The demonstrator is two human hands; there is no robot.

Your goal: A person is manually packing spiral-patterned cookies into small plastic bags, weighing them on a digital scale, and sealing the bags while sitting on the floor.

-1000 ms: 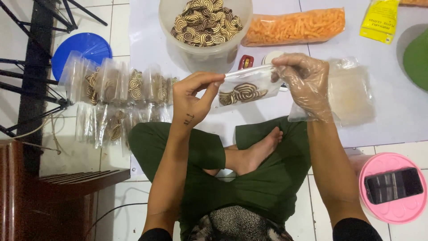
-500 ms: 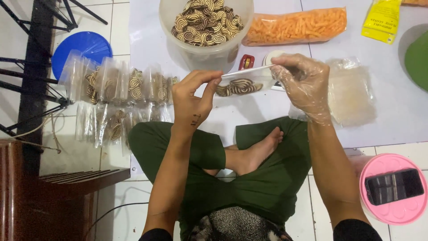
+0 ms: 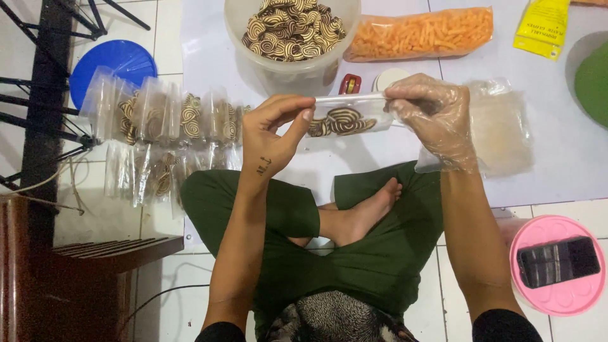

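White floor tiles and a pale sheet (image 3: 570, 158) spread over them fill the view, and you sit cross-legged at the sheet's near edge. Your left hand (image 3: 272, 136) is bare; its thumb and forefinger are pressed together, pinching the left end of the top edge of a small clear bag (image 3: 347, 117), with the other fingers curled loosely. Your right hand (image 3: 434, 114), in a thin clear plastic glove, pinches the right end of the same edge, fingers closed. You hold the bag level above the sheet in front of your knees, and it contains a few brown-and-cream swirl cookies. Beyond it, a round translucent tub (image 3: 291, 69) is heaped with the same cookies. A long clear packet (image 3: 421, 33) of orange snack sticks lies to the tub's right. A pile of filled cookie bags (image 3: 158, 139) lies on the floor to your left, near a blue lid (image 3: 114, 66). A stack of empty clear bags (image 3: 500, 126) lies just beside your right hand.
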